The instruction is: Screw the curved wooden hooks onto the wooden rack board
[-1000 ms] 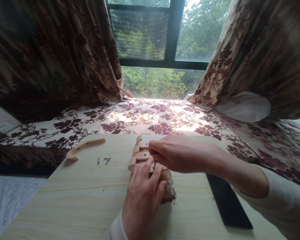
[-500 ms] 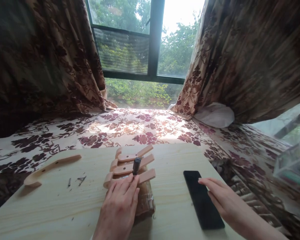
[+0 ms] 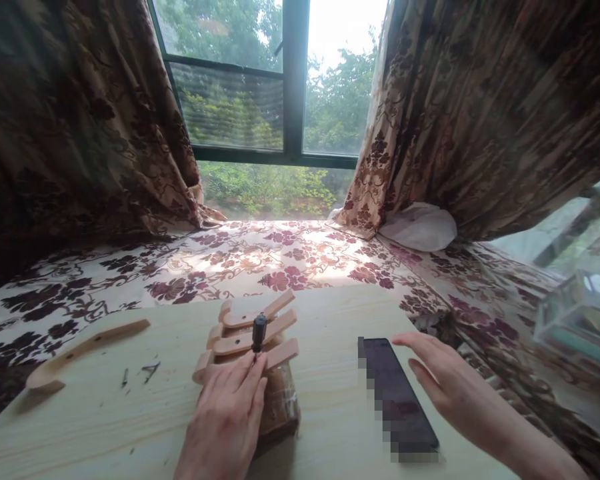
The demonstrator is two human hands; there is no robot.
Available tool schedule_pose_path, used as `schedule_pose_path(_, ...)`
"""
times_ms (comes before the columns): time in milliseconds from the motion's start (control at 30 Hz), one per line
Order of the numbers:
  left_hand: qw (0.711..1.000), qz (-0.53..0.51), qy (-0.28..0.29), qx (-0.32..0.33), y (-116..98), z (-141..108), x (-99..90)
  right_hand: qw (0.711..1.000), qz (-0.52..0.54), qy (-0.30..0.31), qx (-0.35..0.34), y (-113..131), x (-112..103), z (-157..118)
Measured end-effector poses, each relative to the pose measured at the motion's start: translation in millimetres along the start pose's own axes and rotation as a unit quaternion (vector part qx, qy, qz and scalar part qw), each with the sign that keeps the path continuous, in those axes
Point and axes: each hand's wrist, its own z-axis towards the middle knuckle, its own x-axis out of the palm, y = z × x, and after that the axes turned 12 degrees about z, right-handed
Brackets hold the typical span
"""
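the screwdriver [image 3: 259,330], its long axis near vertical, stands among the wooden hooks [image 3: 233,344] at the fingertips of the nearer left hand [image 3: 225,413], fingers together, pinch uncertain; the right hand [image 3: 443,373], fingers parted, is beside the phone [image 3: 400,393].

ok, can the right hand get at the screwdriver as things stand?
Likely yes: the right hand is open by the smartphone, with nothing visible in its grasp, and the screwdriver has its handle sticking up past the left hand.
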Motion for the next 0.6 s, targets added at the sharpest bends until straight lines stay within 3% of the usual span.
schedule_pose_path(233,0.999,0.039,-0.01,0.002,-10,1,-7.2,0.978,0.057,-0.006,-0.202,92,-4,77)
schedule_pose_path(333,0.995,0.057,-0.076,-0.044,-15,1,-1.9,0.961,0.079,0.031,-0.264,128,4,105)
schedule_pose_path(433,0.988,0.083,-0.12,-0.052,-16,0,7.4,0.951,0.089,0.105,-0.277,147,16,123)
schedule_pose_path(600,0.968,0.105,-0.212,-0.078,-16,-3,26.8,0.945,0.054,0.204,-0.248,152,41,134)
